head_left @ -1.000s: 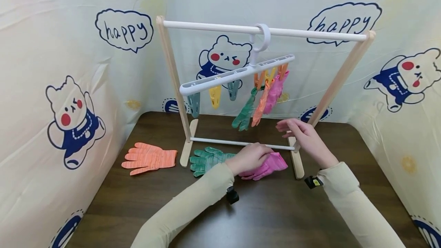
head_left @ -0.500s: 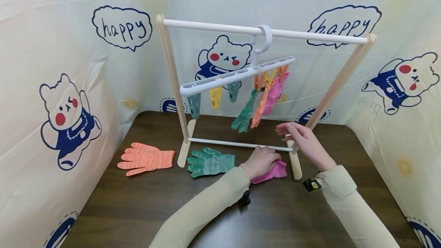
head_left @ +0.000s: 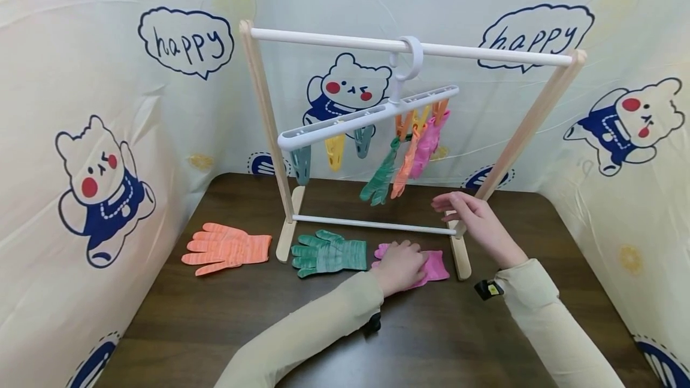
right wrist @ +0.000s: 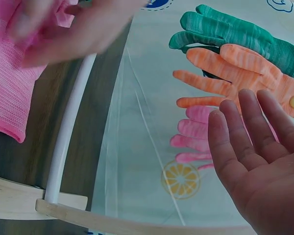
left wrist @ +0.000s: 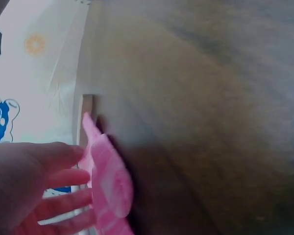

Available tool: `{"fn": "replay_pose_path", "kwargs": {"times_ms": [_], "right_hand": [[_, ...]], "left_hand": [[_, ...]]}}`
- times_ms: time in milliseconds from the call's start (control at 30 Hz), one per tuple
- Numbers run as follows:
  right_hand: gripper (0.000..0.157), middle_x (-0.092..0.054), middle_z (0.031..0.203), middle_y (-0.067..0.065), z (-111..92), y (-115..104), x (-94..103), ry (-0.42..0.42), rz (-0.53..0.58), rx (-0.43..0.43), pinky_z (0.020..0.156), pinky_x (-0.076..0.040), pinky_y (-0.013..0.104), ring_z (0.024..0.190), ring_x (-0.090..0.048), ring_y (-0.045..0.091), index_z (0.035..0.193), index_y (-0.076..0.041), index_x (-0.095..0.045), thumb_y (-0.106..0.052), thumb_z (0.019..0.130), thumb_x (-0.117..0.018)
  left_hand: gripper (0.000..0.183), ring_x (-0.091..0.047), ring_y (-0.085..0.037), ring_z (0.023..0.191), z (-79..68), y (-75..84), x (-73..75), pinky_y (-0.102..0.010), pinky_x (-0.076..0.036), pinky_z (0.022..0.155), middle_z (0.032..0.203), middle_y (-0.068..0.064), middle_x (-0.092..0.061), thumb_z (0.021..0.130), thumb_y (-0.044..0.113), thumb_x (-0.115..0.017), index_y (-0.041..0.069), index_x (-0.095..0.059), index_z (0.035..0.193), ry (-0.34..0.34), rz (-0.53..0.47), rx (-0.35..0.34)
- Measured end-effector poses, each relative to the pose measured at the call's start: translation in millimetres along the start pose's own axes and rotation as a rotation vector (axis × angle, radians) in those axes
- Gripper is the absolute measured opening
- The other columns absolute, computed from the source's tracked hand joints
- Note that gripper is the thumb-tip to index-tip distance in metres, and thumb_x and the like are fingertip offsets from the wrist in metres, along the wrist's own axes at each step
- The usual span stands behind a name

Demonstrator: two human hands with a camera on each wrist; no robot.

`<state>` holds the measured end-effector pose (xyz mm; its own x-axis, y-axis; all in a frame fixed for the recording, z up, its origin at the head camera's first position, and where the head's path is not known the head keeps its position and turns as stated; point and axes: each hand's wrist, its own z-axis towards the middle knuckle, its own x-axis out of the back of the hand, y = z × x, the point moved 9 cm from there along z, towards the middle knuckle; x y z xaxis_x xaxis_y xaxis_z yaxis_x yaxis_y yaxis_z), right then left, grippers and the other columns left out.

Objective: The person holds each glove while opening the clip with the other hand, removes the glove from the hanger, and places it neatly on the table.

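Observation:
My left hand (head_left: 400, 265) rests on a pink glove (head_left: 435, 266) that lies on the table. In the left wrist view its fingers are extended and touch the glove (left wrist: 112, 181) without curling round it; the palm side of the glove under the hand is hidden. My right hand (head_left: 481, 223) hovers by the rack's right post, fingers loosely extended, holding nothing. Behind it, in the right wrist view, hang a green glove (right wrist: 240, 36), an orange glove (right wrist: 255, 63) and another pink glove (right wrist: 193, 129). A flat green glove (head_left: 330, 254) lies left of my left hand.
An orange glove (head_left: 226, 249) lies farther left. The wooden rack's white top bar (head_left: 329, 39) carries a white hanger (head_left: 339, 123). On its left half hang two grey-blue clips and a yellow clip (head_left: 335, 153). A low white bar (head_left: 372, 224) runs behind the table gloves.
My left hand slid right over the pink glove, then back left; the glove's cuff and some fingers now show on both sides of it. My right hand has stayed nearly still.

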<state>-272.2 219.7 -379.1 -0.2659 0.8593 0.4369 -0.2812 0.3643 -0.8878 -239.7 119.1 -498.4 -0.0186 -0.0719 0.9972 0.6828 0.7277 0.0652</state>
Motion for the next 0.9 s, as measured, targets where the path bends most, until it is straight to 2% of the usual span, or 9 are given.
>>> {"fn": "replay_pose_path", "kwargs": {"times_ms": [133,233,367,567,900], "right_hand": [[0.047,-0.068,0.129,0.019,0,0,1.9,0.002,-0.005,-0.008,0.092,-0.057,0.027,0.112,-0.067,0.012,0.130,0.003,-0.065,-0.034,0.114,-0.039],[0.047,-0.067,0.130,0.020,-1,0,3.7,0.008,-0.015,-0.009,0.091,-0.057,0.025,0.111,-0.067,0.011,0.130,0.003,-0.064,-0.034,0.114,-0.038],[0.046,-0.068,0.128,0.020,-2,1,5.5,0.017,-0.034,-0.003,0.090,-0.056,0.023,0.111,-0.067,0.012,0.129,0.004,-0.065,-0.031,0.115,-0.038],[0.045,-0.068,0.127,0.020,-2,0,6.1,0.022,-0.033,0.002,0.090,-0.056,0.023,0.110,-0.067,0.007,0.128,0.004,-0.065,-0.029,0.115,-0.038],[0.047,-0.066,0.129,0.024,-6,-1,17.9,0.049,-0.043,0.005,0.092,-0.055,0.023,0.116,-0.066,0.018,0.130,0.005,-0.064,-0.029,0.115,-0.036]], "left_hand": [[0.024,-0.062,-0.018,0.103,-7.0,-1.5,-4.4,-0.037,-0.054,0.085,0.110,0.001,-0.068,0.098,0.043,-0.070,0.025,-0.076,0.113,-0.011,0.009,0.006],[0.028,-0.062,-0.019,0.106,-9.4,-5.9,-5.7,-0.038,-0.055,0.086,0.114,0.001,-0.068,0.098,0.042,-0.071,0.024,-0.075,0.119,-0.007,0.004,0.016],[0.032,-0.062,-0.020,0.109,-10.9,-11.1,-5.7,-0.040,-0.055,0.088,0.118,-0.001,-0.068,0.099,0.042,-0.070,0.023,-0.074,0.125,-0.010,-0.001,0.026],[0.030,-0.062,-0.021,0.107,-12.2,-13.7,-4.8,-0.040,-0.055,0.088,0.117,-0.002,-0.068,0.099,0.040,-0.070,0.023,-0.074,0.123,-0.009,-0.013,0.025],[0.028,-0.062,-0.020,0.108,-14.5,-14.4,-3.6,-0.040,-0.054,0.088,0.117,-0.001,-0.068,0.099,0.040,-0.071,0.023,-0.074,0.122,-0.010,-0.027,0.026]]}}
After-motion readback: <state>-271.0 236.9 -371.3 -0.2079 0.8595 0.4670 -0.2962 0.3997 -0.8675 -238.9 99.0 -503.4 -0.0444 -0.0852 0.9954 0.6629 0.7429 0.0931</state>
